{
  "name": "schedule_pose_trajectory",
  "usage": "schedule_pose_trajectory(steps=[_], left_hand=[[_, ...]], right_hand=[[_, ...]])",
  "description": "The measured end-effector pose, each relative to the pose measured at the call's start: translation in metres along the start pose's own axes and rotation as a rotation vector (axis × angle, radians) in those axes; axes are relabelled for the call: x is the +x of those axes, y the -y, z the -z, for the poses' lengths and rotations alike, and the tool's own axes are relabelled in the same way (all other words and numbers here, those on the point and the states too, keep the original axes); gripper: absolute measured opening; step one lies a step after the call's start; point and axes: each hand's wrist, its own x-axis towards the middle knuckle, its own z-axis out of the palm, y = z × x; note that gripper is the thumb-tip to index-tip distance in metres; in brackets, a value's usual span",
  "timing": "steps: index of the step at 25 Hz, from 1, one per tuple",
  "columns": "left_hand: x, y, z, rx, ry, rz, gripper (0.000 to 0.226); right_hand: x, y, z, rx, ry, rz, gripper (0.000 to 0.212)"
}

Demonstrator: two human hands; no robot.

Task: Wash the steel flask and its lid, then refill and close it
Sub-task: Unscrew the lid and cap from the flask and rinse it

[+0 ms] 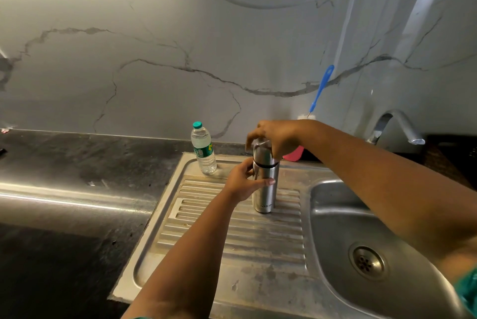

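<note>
Steel flask (265,184): upright on ribbed drainboard (232,231) left of sink basin (335,215), long axis vertical; left hand (244,184) clamped round mid-body, right hand (277,138) closed over lid (262,147) directly above, placed, apparently, for a twist about that axis.

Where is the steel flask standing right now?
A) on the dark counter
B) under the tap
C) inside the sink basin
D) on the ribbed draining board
D: the flask stands upright on the ribbed draining board, left of the basin, with the left hand round its body and the right hand on its lid.
</note>
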Motion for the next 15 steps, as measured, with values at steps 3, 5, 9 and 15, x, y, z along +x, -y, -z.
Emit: schedule_pose_trajectory(steps=[3, 5, 9, 15], left_hand=[[-0.001, -0.001, 0.000, -0.008, 0.007, 0.006, 0.064], [-0.001, -0.002, 0.001, -0.008, 0.005, 0.014, 0.076], [-0.001, -0.001, 0.000, -0.005, 0.000, 0.006, 0.067], [-0.001, -0.002, -0.001, -0.001, -0.016, 0.026, 0.065]], right_hand=[[0.001, 0.007, -0.006, 0.018, -0.109, -0.071, 0.078], [0.002, 0.011, -0.014, -0.084, -0.168, -0.206, 0.067], [0.002, 0.008, -0.009, -0.081, -0.074, -0.129, 0.046], [0.000, 0.012, -0.014, -0.007, -0.185, -0.125, 0.071]])
